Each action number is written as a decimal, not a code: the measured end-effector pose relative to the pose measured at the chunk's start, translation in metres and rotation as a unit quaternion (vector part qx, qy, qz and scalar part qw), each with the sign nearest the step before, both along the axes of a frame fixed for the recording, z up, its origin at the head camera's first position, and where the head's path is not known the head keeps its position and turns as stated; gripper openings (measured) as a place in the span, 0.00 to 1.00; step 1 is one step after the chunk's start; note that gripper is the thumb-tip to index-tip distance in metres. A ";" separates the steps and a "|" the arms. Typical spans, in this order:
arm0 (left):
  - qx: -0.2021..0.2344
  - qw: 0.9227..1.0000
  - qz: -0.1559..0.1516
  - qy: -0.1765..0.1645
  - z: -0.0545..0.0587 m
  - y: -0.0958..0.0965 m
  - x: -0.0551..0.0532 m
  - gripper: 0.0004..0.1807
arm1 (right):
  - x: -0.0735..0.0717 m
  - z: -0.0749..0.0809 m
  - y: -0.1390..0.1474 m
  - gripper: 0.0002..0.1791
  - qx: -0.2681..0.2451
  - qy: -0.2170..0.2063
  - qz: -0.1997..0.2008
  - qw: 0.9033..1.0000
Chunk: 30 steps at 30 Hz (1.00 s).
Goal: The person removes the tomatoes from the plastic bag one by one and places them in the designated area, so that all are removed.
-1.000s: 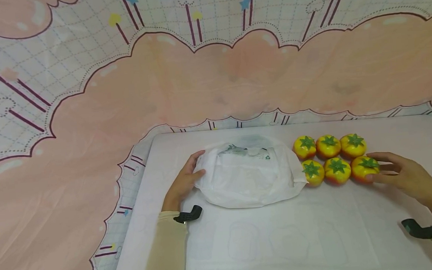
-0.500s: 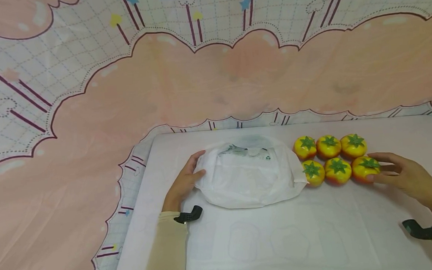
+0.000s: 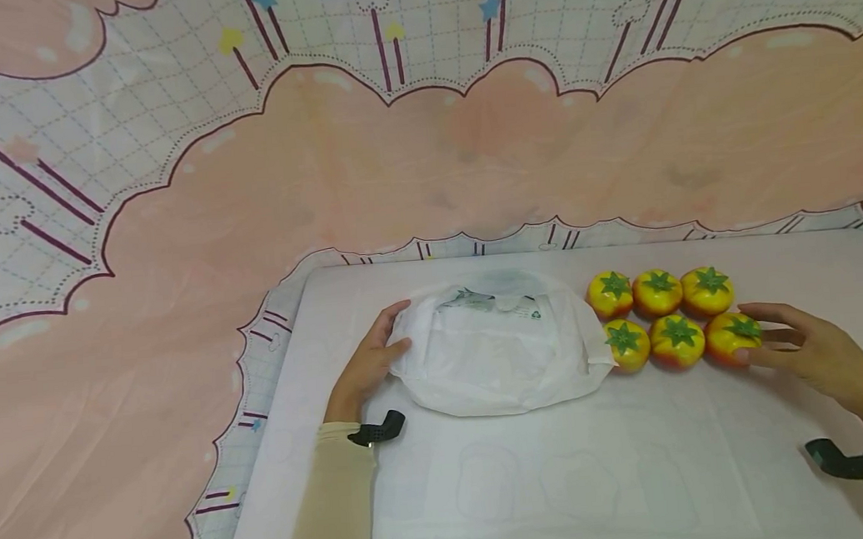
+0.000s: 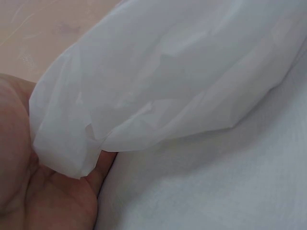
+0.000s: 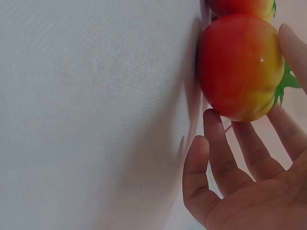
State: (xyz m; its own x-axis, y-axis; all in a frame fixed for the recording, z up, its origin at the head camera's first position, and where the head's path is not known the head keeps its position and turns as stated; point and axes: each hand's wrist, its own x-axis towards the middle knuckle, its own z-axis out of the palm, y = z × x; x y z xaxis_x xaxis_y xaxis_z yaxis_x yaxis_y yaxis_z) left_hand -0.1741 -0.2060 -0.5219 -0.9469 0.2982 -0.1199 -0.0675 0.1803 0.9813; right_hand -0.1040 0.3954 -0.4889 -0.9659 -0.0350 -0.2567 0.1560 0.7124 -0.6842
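A crumpled white plastic bag [image 3: 493,344] with green print lies on the table. My left hand [image 3: 369,361] holds its left end, thumb on the near side; in the left wrist view the bag's corner [image 4: 67,143] sits against the palm. Beside the bag are two rows of glossy yellow-and-red tomatoes with green star-shaped leaves. At the right end of the near row, my right hand [image 3: 805,352] has thumb and fingertips around one tomato [image 3: 725,339]. The right wrist view shows that tomato's red side [image 5: 235,67], with the little finger [image 5: 195,158] apart from it.
Other tomatoes stand close together, among them the middle one of the near row [image 3: 677,342] and the far right one [image 3: 707,292]. The bag's right edge overlaps the nearest tomato [image 3: 628,347]. A patterned curtain [image 3: 469,158] hangs behind the white table [image 3: 566,477].
The right hand and the tomato at its fingertips have shifted very slightly right, the near row's others barely with them. The left hand and the bag have stayed put.
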 end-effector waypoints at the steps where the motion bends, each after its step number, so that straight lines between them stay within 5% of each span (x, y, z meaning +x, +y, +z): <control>1: 0.001 1.000 0.000 0.000 0.000 0.000 0.000 0.35 | 0.000 0.000 0.000 0.50 0.001 0.002 0.000 1.000; 16: -0.001 1.000 0.002 0.004 0.000 0.000 0.001 0.35 | -0.001 0.013 0.001 0.51 0.013 0.004 -0.016 1.000; 25: 0.004 1.000 0.004 0.018 0.003 0.000 0.001 0.35 | -0.001 0.028 -0.003 0.48 0.054 0.043 -0.028 0.997; 30: -0.035 0.999 0.001 0.029 0.011 -0.003 0.004 0.35 | -0.002 0.039 -0.017 0.46 0.087 0.077 -0.031 0.993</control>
